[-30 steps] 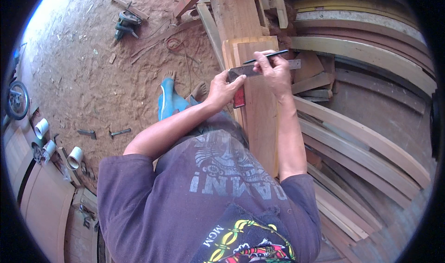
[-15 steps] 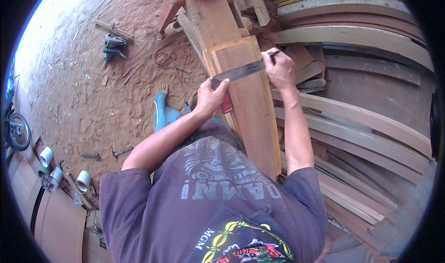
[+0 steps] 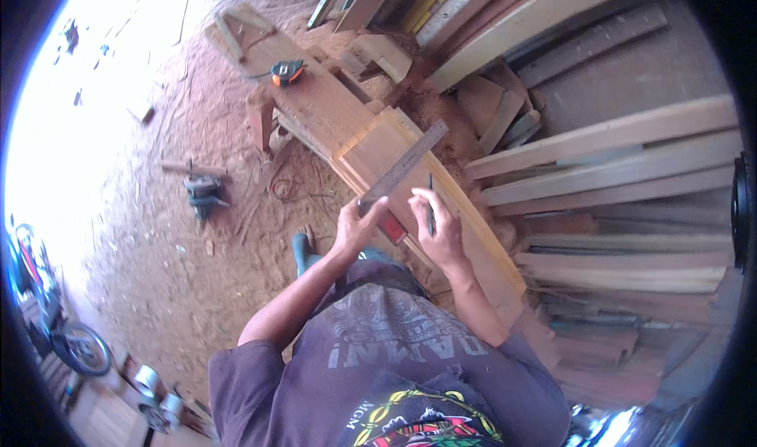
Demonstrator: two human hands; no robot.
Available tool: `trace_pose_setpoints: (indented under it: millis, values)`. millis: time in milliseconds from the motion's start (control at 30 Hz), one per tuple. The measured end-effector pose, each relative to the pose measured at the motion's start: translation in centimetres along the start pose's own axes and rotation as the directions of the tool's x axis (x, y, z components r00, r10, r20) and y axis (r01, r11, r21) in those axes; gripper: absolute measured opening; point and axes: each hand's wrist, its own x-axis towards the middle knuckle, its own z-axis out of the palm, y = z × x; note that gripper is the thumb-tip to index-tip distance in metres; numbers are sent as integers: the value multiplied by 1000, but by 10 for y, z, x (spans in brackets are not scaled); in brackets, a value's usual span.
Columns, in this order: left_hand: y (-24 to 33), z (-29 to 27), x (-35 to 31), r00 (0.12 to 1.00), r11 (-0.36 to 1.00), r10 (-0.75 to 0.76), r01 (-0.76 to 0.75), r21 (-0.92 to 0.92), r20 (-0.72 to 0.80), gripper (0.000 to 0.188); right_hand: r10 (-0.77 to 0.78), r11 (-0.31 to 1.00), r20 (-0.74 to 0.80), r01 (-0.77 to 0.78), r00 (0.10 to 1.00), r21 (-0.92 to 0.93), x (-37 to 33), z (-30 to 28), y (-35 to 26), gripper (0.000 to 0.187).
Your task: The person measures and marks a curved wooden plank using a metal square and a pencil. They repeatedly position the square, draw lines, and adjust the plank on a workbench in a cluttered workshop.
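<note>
My left hand (image 3: 359, 230) is closed round the corner of a try square, its thumb near the blade. The square's steel blade (image 3: 406, 163) lies slantwise across the top of a wooden board (image 3: 473, 246), and its red stock (image 3: 392, 228) runs along the board's left edge. Between the fingers of my right hand (image 3: 445, 238) is a slim dark pencil (image 3: 431, 222), pointing upward. That hand is over the board, on the near side of the blade and apart from it. Whether the pencil bears a mark-making tip is too small to tell.
An orange and black tape measure (image 3: 287, 73) rests on the long plank bench (image 3: 315, 100) beyond the board. Stacked timber (image 3: 615, 163) fills the right side. A power tool (image 3: 204, 193) sits on the sawdust-covered floor at left, with a motorcycle (image 3: 83, 348) farther off.
My right hand has left the blade's far end and drawn back toward me with the pencil. The left hand keeps its hold on the square. The whole view has turned.
</note>
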Motion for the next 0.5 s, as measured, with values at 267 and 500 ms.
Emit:
trace_pose_setpoints:
  millis: [267,500]
  values:
    - [50,68,-36,741,840,39,-388,379,671,49,381,917,-269,-326,884,228,-114,13,22,44]
    - [53,107,25,275,-118,-203,-960,255,940,137,706,683,-634,-538,314,494,-224,-13,59,51]
